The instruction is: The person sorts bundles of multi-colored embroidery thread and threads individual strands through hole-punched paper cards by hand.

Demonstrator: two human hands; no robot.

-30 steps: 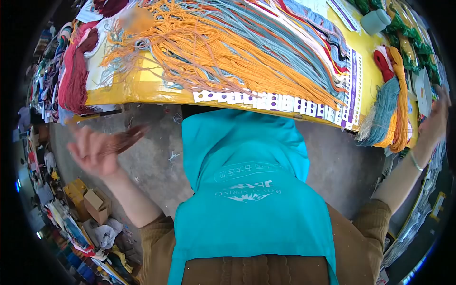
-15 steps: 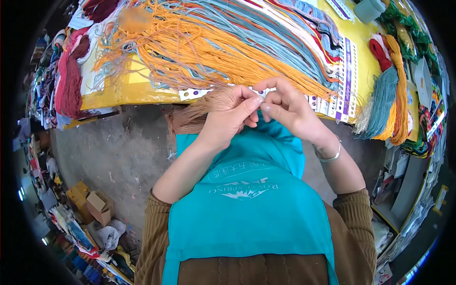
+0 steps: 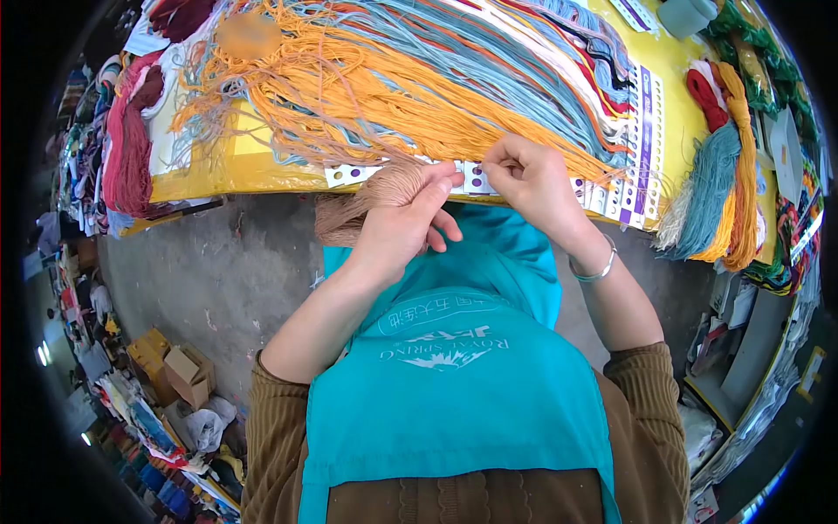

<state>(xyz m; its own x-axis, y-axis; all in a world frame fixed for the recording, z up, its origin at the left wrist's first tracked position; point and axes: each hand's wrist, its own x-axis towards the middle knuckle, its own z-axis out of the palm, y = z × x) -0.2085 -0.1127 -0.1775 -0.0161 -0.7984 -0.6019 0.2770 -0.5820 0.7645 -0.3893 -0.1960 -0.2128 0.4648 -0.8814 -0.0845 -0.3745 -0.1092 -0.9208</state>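
A bundle of tan embroidery thread [image 3: 342, 217] hangs at the table's front edge. My left hand [image 3: 400, 218] is closed around its upper end, with the lower fingers partly curled. To the right, my right hand [image 3: 534, 179] makes a pinch above a white card strip [image 3: 476, 180] with punched holes and purple marks. Whatever is between its fingertips is too fine to make out. Behind both hands lie long orange threads [image 3: 375, 100] and blue threads [image 3: 497, 65], spread across the tabletop.
The yellow table [image 3: 253, 179] carries a second punched card [image 3: 646, 144] at the right. Beside that hang teal and orange skeins [image 3: 711, 188]; pink and red skeins [image 3: 131, 144] hang at the left. Cardboard boxes [image 3: 185, 371] stand on the floor at lower left.
My hands were together at the fingertips and have come apart. The right hand has moved slightly up and right, its fingers curling into a pinch; the left has shifted left with the tan thread.
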